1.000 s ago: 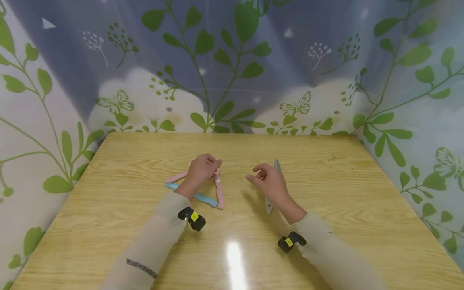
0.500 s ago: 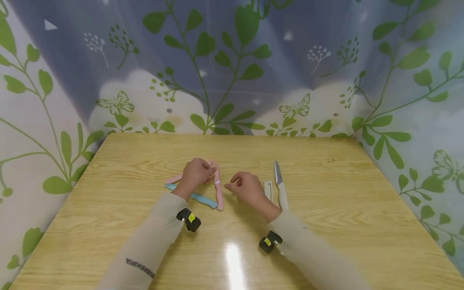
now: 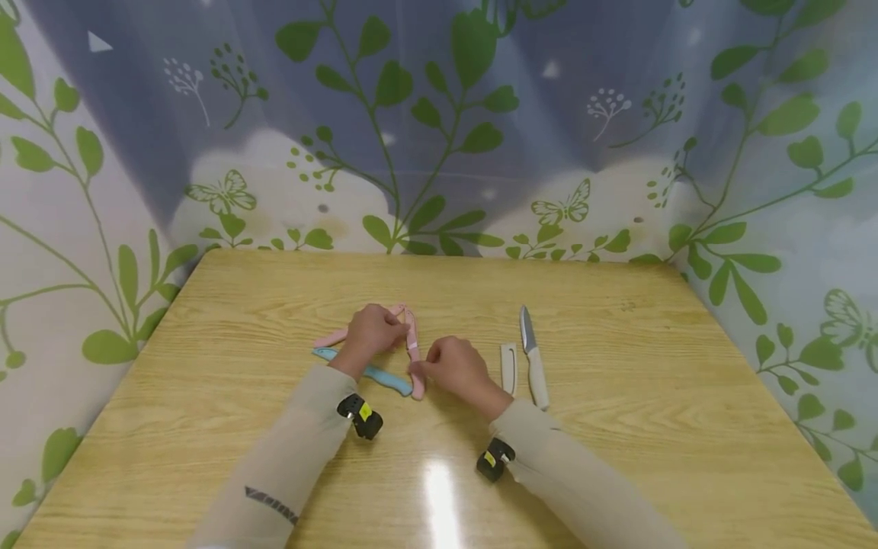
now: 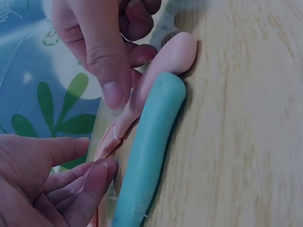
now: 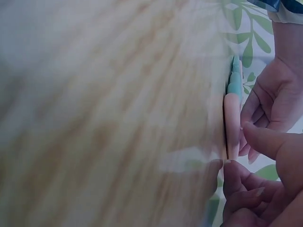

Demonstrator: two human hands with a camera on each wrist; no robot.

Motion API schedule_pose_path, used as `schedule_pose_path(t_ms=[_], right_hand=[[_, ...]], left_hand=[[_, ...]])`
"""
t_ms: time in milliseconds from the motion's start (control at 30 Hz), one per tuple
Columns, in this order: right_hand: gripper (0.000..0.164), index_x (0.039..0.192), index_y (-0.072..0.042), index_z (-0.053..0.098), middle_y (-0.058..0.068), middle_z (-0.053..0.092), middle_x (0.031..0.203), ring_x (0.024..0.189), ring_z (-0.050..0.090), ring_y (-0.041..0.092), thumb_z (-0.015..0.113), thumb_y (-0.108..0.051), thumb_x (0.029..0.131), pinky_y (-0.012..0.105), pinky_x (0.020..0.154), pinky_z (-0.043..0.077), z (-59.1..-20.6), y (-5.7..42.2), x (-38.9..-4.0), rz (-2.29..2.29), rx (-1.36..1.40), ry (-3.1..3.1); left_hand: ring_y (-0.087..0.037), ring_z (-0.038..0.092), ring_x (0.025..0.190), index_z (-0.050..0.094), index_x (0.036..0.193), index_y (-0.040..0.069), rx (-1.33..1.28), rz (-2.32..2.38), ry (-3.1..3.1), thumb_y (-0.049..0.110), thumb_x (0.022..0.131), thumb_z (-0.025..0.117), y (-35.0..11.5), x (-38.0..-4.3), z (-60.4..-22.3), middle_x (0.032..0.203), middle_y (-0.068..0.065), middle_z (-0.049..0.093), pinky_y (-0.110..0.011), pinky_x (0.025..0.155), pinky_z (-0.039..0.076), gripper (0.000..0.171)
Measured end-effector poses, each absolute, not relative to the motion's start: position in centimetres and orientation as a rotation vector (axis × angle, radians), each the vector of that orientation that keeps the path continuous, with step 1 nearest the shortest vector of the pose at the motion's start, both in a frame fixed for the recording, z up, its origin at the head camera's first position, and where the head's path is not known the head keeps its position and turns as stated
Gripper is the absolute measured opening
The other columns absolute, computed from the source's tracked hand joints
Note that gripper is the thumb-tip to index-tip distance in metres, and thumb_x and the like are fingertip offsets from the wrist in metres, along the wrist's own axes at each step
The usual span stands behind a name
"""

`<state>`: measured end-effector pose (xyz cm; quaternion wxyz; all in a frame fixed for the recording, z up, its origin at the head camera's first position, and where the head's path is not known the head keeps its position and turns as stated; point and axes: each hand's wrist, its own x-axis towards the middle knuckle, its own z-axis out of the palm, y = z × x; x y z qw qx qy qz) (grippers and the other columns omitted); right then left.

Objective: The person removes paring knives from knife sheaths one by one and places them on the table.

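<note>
My left hand (image 3: 372,332) pinches the pink sheath (image 3: 411,332) of a pink-handled knife (image 3: 418,387). The thumb and fingers of my right hand (image 3: 458,367) sit on either side of that knife's handle, near its middle; the left wrist view shows the handle (image 4: 174,56) between them. A blue-handled knife (image 3: 389,379) lies against the end of the pink handle, partly hidden by my left forearm. Behind my left wrist, another pink piece (image 3: 331,338) slants away, mostly covered.
To the right, an unsheathed knife (image 3: 538,379) with a cream handle lies blade away from me. Its cream sheath (image 3: 508,367) rests beside it, on the left. The wooden table (image 3: 652,427) ends at a leaf-patterned cloth (image 3: 590,221).
My right hand has moved left, away from the cream-handled knife, to the pink handle. My left hand has come slightly down and in to the pink sheath.
</note>
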<state>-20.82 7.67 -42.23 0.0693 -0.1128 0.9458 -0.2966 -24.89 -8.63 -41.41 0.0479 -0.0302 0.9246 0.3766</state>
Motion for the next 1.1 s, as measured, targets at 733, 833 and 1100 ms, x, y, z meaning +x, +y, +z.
schedule_pose_path(t_ms=[733, 833, 1100], right_hand=[[0.027, 0.058, -0.012, 0.061, -0.004, 0.051, 0.051, 0.045, 0.040, 0.009, 0.071, -0.027, 0.078, 0.022, 0.040, 0.029, -42.12, 7.25, -20.54, -0.950, -0.262, 2.771], [0.026, 0.055, -0.013, 0.059, -0.004, 0.051, 0.049, 0.045, 0.040, 0.009, 0.070, -0.024, 0.077, 0.021, 0.040, 0.028, -42.10, 7.30, -20.59, -0.954, -0.236, 2.776], [0.024, 0.053, -0.013, 0.059, -0.004, 0.053, 0.043, 0.043, 0.042, 0.009, 0.067, -0.018, 0.075, 0.022, 0.040, 0.027, -42.35, 7.59, -20.74, -0.991, -0.267, 2.776]], left_hand=[[-0.006, 0.057, 0.049, 0.075, 0.077, 0.002, -0.124, 1.332, 2.655, 0.019, 0.083, 0.071, -8.33, -25.24, -41.96, 0.055, -0.001, 0.066, -0.017, 0.051, 0.041, 0.019], [-0.007, 0.059, 0.050, 0.075, 0.079, 0.001, -0.135, 1.375, 2.623, 0.018, 0.084, 0.071, -8.29, -25.25, -41.93, 0.057, -0.003, 0.068, -0.017, 0.051, 0.044, 0.018], [-0.007, 0.061, 0.052, 0.074, 0.089, -0.001, -0.162, 1.484, 2.509, 0.017, 0.087, 0.070, -8.09, -25.40, -42.16, 0.060, -0.004, 0.067, -0.018, 0.052, 0.048, 0.019]])
